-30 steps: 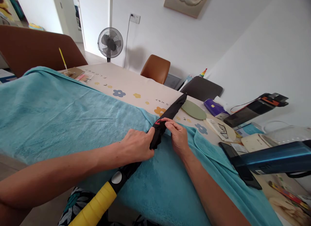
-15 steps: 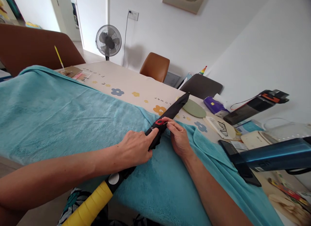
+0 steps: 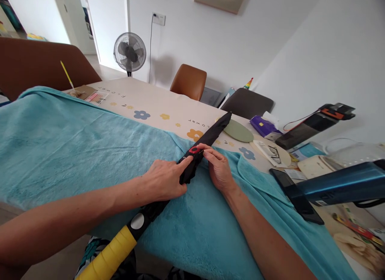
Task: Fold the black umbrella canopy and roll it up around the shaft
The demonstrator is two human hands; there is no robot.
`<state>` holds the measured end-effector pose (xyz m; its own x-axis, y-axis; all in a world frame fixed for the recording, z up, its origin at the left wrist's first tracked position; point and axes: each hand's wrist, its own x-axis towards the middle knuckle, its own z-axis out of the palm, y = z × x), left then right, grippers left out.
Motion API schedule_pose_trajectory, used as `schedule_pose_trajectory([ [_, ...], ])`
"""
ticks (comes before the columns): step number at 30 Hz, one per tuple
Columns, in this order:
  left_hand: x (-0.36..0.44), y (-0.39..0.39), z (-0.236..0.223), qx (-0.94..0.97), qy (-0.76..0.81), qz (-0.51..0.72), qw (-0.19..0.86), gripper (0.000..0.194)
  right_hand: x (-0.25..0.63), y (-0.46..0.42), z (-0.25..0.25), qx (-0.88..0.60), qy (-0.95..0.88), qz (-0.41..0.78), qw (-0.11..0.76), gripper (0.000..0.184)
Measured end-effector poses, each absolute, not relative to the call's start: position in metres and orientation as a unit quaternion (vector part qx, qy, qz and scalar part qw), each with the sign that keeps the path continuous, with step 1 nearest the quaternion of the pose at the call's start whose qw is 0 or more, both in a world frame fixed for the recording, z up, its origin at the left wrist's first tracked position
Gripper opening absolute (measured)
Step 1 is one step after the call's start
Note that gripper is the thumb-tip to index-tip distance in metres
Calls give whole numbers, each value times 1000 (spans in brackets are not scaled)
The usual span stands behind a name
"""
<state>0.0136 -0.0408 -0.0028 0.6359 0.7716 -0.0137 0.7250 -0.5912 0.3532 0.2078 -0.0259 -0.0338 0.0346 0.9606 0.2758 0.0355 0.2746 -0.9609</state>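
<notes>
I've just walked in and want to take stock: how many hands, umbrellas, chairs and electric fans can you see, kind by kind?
Hands: 2 (left hand, right hand)
Folded umbrella: 1
Chairs: 3 (left brown chair, middle brown chair, dark grey chair)
Electric fan: 1
Total: 7

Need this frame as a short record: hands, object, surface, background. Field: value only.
left hand: gripping the black umbrella, index finger extended
right hand: fingertips by the red mark; pinch unclear
umbrella: closed, slanting over the blue cloth, yellow handle nearest the person
surface: flower-print table, partly covered by cloth
right side: blue bottle, eyeglasses
background: fan
</notes>
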Motion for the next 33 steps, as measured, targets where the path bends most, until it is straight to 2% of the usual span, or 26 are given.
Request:
schedule_pose_trajectory([
  [8, 16, -51, -3, 899, 426, 64, 79, 67, 205, -26, -35, -483, -569, 355, 563, 14],
  [27, 20, -54, -5, 908, 414, 60, 32, 63, 192, -28, -27, -562, -655, 204, 462, 13],
  [30, 21, -55, -5, 909, 412, 56, 37, 63, 190, -29, -22, -584, -646, 213, 444, 7],
  [33, 21, -55, -4, 909, 410, 53, 47, 62, 190, -29, -18, -612, -624, 231, 428, 14],
])
